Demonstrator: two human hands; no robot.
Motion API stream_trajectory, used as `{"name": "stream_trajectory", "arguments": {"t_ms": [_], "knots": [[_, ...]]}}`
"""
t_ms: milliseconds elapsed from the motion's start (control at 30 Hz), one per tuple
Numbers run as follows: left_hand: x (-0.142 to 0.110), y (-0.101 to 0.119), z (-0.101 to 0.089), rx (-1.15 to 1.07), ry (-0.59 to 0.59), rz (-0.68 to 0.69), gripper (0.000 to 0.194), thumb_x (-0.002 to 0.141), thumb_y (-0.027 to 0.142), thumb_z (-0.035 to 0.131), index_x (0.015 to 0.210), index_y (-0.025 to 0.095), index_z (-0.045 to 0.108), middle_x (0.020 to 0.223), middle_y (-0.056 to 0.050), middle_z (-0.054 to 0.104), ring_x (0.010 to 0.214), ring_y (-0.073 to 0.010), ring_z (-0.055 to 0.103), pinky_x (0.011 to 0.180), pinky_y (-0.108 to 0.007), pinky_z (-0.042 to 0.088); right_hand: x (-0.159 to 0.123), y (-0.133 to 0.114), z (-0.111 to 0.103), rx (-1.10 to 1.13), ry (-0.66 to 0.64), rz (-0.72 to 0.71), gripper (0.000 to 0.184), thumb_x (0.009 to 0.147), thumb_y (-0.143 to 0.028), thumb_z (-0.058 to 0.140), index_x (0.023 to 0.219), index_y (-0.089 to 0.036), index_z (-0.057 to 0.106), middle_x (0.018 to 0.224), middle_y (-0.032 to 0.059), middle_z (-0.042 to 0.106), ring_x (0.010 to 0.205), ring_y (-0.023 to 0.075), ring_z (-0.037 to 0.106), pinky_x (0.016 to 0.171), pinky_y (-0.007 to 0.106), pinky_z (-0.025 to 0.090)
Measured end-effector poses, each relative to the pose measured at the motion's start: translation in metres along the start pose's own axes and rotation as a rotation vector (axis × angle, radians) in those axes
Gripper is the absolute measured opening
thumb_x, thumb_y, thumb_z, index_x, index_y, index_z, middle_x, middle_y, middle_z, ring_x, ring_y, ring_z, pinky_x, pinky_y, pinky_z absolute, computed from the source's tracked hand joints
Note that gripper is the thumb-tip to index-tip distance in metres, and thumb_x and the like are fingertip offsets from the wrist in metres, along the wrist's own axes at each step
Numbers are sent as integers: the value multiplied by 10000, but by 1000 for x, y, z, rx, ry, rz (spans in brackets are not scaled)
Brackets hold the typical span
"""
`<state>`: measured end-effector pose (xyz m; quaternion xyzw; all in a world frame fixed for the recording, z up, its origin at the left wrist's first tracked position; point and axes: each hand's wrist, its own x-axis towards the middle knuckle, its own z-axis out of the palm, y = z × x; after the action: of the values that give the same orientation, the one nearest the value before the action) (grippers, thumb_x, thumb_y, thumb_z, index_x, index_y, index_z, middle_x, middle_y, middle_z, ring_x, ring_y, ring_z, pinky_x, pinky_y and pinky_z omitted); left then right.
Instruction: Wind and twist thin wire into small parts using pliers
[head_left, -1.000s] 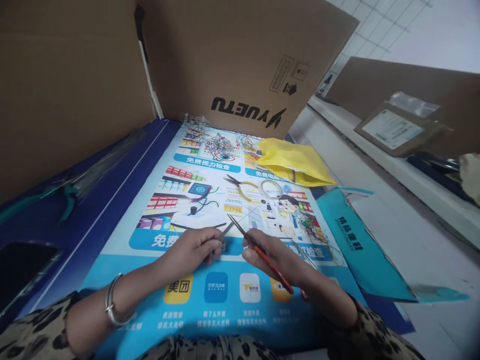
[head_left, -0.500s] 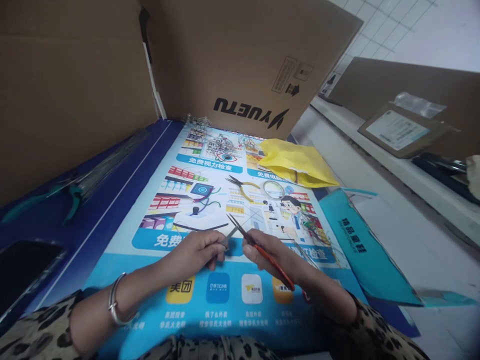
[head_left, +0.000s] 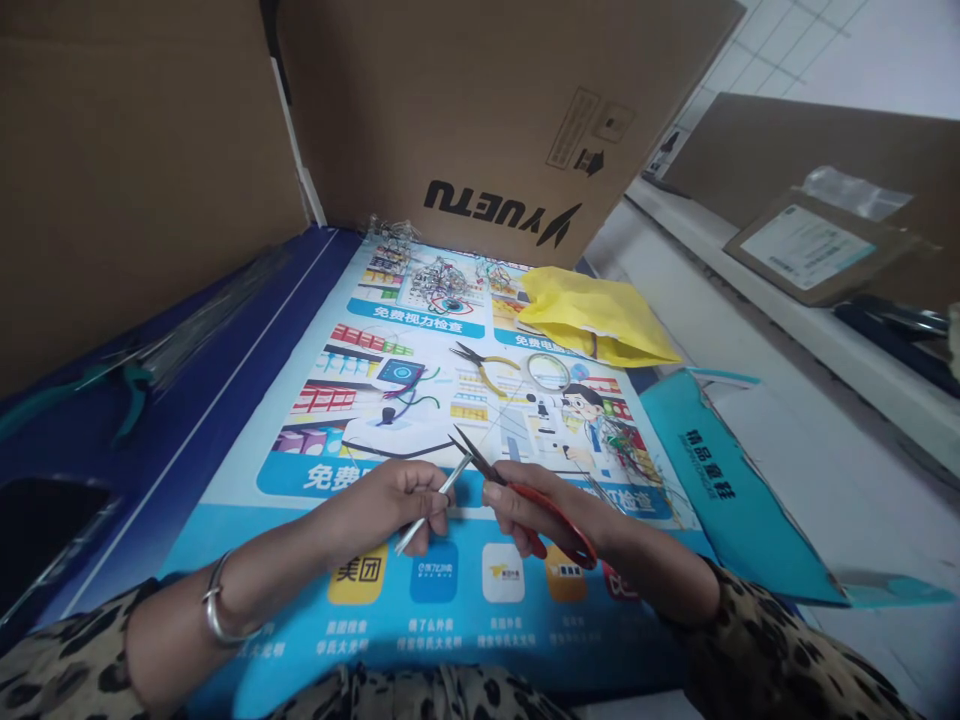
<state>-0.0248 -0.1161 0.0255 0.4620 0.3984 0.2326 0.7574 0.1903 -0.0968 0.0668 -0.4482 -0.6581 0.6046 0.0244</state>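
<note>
While a strip [head_left: 409, 536] is pinched by the left hand [head_left: 405, 503], its two-o'clock end is set at the scissors [head_left: 487, 469] clasped by the right hand [head_left: 531, 492]; if the strip slips, the left hand may be nicked.

Hands [head_left: 401, 500] [head_left: 559, 487] apart, fingers [head_left: 424, 473] curled, forearms [head_left: 300, 560] angled inward

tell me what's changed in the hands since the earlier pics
The red-handled scissors in the right hand have opened wider, handles spreading. The slender pale piece in the left hand now also shows below the fingers, its lower end towards the person. Nothing was visibly picked up or released. The yellow-handled pliers and yellow bag stayed put.
</note>
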Motion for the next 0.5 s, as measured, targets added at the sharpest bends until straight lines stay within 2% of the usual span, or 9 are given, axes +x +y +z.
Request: {"name": "stream_trajectory", "arguments": {"t_ms": [200,367,500], "knots": [[-1,4,0,-13,-8,-11,212,761,322,576,693,124,543,621,0,592,437,-68,497,464,-204,355,-1,-1,-2,-5,-20,-18,390,853,-538,402,755,-164,454,596,-33,496,457,66,484,440,192,403],[1,3,-3,-13,-43,-11,235,754,341,582,679,120,548,595,-1,584,416,-64,480,446,-205,342,2,1,-1,-2,-15,-40,395,870,-507,386,673,-168,427,504,-53,451,405,57,444,423,185,382],[2,0,-5,-77,-31,-46,247,719,352,621,670,125,538,598,-1,592,407,-67,491,425,-199,347,7,6,-4,67,-87,3,436,868,-512,377,611,-164,434,437,-49,448,357,66,443,403,193,379]]}}
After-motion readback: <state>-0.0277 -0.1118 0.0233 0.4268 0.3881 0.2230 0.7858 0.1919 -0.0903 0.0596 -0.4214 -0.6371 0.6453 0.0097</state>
